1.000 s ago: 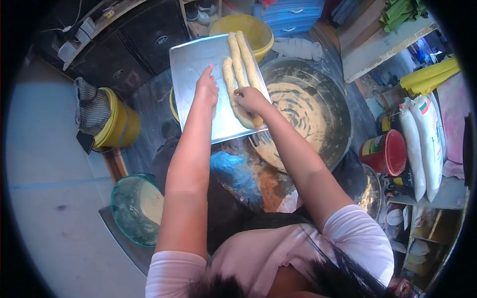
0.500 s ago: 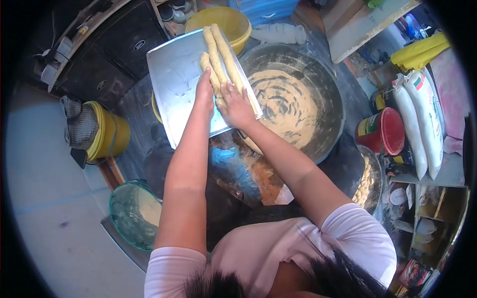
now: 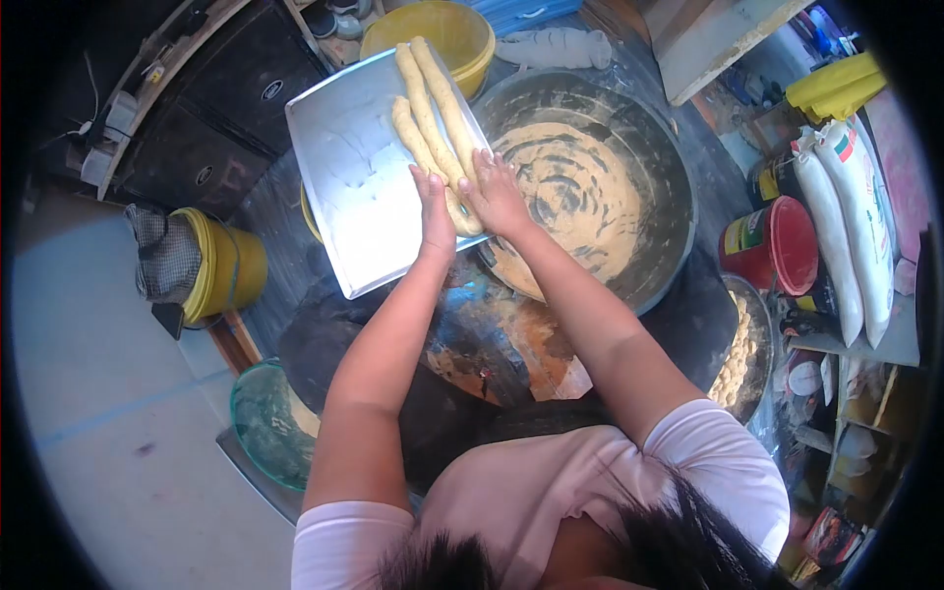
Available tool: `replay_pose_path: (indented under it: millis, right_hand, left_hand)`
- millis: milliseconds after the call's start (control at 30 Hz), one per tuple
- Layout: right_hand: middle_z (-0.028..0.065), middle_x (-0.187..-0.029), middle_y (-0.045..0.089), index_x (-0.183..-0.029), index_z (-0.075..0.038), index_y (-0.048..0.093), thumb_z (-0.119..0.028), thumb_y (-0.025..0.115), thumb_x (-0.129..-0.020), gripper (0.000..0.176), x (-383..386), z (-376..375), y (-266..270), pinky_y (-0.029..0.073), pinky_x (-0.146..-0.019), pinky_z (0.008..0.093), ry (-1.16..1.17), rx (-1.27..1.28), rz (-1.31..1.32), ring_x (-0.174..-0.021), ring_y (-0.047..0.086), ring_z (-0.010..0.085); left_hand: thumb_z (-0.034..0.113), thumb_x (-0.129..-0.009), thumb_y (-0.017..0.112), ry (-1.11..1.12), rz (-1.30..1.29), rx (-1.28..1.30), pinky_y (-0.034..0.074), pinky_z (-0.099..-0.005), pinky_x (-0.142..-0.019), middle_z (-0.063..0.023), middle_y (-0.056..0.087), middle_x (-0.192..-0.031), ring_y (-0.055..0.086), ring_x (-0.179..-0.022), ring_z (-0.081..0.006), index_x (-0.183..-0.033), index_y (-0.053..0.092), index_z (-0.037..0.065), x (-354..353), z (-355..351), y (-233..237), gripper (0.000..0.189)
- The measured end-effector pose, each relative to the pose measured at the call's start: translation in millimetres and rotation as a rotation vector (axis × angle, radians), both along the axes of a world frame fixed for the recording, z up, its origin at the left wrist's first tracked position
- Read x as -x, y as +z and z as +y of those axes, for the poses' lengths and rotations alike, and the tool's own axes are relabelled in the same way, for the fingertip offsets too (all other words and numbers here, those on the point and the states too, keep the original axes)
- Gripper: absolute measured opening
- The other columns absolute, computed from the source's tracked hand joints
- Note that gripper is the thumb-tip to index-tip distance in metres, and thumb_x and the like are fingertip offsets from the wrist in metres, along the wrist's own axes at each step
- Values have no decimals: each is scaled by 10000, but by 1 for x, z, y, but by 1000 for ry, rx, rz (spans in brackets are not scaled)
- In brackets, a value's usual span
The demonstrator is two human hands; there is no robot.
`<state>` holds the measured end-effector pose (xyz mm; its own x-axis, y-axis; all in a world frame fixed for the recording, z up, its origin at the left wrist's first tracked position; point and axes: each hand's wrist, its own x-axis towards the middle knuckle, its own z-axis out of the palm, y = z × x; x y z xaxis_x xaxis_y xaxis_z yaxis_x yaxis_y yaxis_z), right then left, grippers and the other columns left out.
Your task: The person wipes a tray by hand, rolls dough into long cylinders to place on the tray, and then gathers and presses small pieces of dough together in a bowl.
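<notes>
Several pale dough ropes (image 3: 417,93) lie side by side lengthwise along the right part of a shiny metal tray (image 3: 344,187). Two reach the tray's far edge; a shorter dough rope (image 3: 409,133) lies to their left. My left hand (image 3: 436,211) rests along the left side of the ropes near their close end, fingers stretched forward. Against their right side lies my right hand (image 3: 498,195), its fingers extended and touching the dough. The near ends of the ropes show between my palms, close to the tray's near edge.
Right of the tray stands a wide dark basin (image 3: 678,197) with a tan floury layer inside. A yellow tub (image 3: 472,74) is behind the tray. Yellow bucket (image 3: 236,265), green basin (image 3: 261,433), red bucket (image 3: 777,246) and white sacks (image 3: 855,236) stand around.
Both hands have slid toward me along the dough ropes to their near ends. My left hand has moved right and nearer. The view has shifted slightly.
</notes>
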<state>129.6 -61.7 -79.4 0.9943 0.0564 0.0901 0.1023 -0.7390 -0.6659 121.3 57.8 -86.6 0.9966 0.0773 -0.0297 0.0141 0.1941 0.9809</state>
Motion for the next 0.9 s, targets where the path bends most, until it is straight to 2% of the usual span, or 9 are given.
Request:
replay_pose_path:
  millis: [67,133,167,233,267,433,800,900]
  right_hand:
    - [205,-1414,262,-1371,-9,268,-484,321,-904,668,4,3,1,110,-1087,461,19,91,-23,-1336,203,308]
    - [202,-1414,263,-1373,-10,264,-485,322,-904,670,5,2,3,102,-1089,456,26,69,-18,-1338,200,304]
    - [199,-1415,264,-1375,-10,259,-486,322,-904,672,5,1,3,95,-1091,452,42,46,-14,-1340,196,301]
    - [196,-1415,266,-1376,-11,258,-484,322,-904,671,5,0,0,93,-1092,449,40,47,-16,-1341,194,298]
    - [193,-1415,268,-1377,-13,257,-482,321,-904,669,4,0,-1,92,-1093,446,41,48,-19,-1343,191,294]
    - [187,-1418,264,-1383,-17,244,-469,328,-906,662,6,1,-2,89,-1093,447,37,8,11,-1345,188,288]
    - [179,-1423,259,-1390,-40,242,-439,377,-899,647,0,1,-6,103,-1088,458,45,29,25,-1344,193,285]
    - [190,-1410,277,-1368,-50,303,-421,409,-892,613,5,5,1,113,-1085,458,16,12,-23,-1335,212,291]
  left_hand:
    - [474,-939,293,-19,13,74,58,-325,-1100,-155,6,-1485,24,-1372,-249,-1410,5,3,-4,0,2,726]
    - [543,-922,259,-63,32,241,59,-330,-1100,-148,36,-1486,56,-1370,-253,-1422,15,49,-4,-1,11,744]
    - [543,-922,259,-67,34,241,59,-330,-1100,-148,36,-1486,56,-1370,-253,-1422,15,49,-4,0,26,744]
    - [629,-880,239,-37,177,270,74,-369,-1098,-235,93,-1455,113,-1359,-298,-1419,24,49,-6,13,45,821]
    - [662,-861,229,7,207,250,58,-403,-1095,-290,124,-1426,129,-1352,-333,-1415,49,38,-14,23,37,854]
    - [658,-863,226,83,302,314,60,-426,-1091,-290,171,-1411,159,-1335,-366,-1413,47,30,-24,43,41,854]
    - [668,-852,253,-70,305,276,33,-431,-1090,-278,159,-1422,124,-1348,-351,-1405,77,-3,-28,41,43,887]
    - [668,-848,276,-82,310,278,32,-433,-1089,-275,141,-1428,115,-1350,-350,-1405,80,-2,-30,42,41,893]
